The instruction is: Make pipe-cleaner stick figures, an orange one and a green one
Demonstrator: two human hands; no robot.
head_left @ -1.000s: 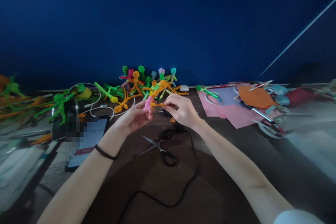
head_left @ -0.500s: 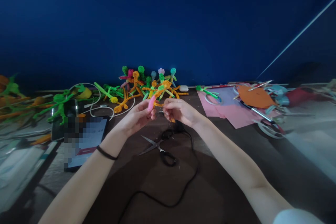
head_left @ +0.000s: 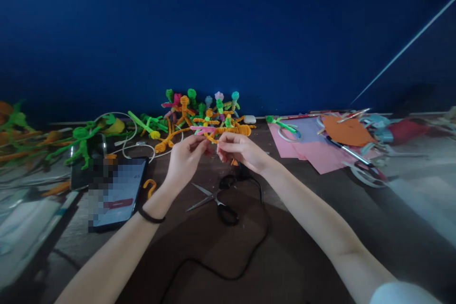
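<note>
While green and orange fuzzy pieces (head_left: pixel 81 138) are too tangled at the far left to be counted, one lit phone (head_left: pixel 124 192) and, just beside it, one orange hook-shaped piece (head_left: pixel 154 185) can be made out on the desk (head_left: pixel 213 247). One black band (head_left: pixel 151 219) is worn above the left hand (head_left: pixel 188 154). At the back, at least nine fuzzy figures (head_left: pixel 184 104) are crowded against the blue wall (head_left: pixel 228 33). Below the hands lie one pair of scissors (head_left: pixel 215 196), blades spread, and one black cord (head_left: pixel 228 279).

Between the hands, one orange and pink figure (head_left: pixel 231 130) is held above the desk, nearly level. Its ribbed orange body is topped by a rounded head pointing right; two pink limbs are forked leftward. The pink part is gripped by the left fingers, the exact contact being partly hidden; a thin orange strand is pinched by the right hand's (head_left: pixel 242 149) fingers. Farther right, one orange sheet (head_left: pixel 349 132) is laid over several pink sheets (head_left: pixel 322 161).
</note>
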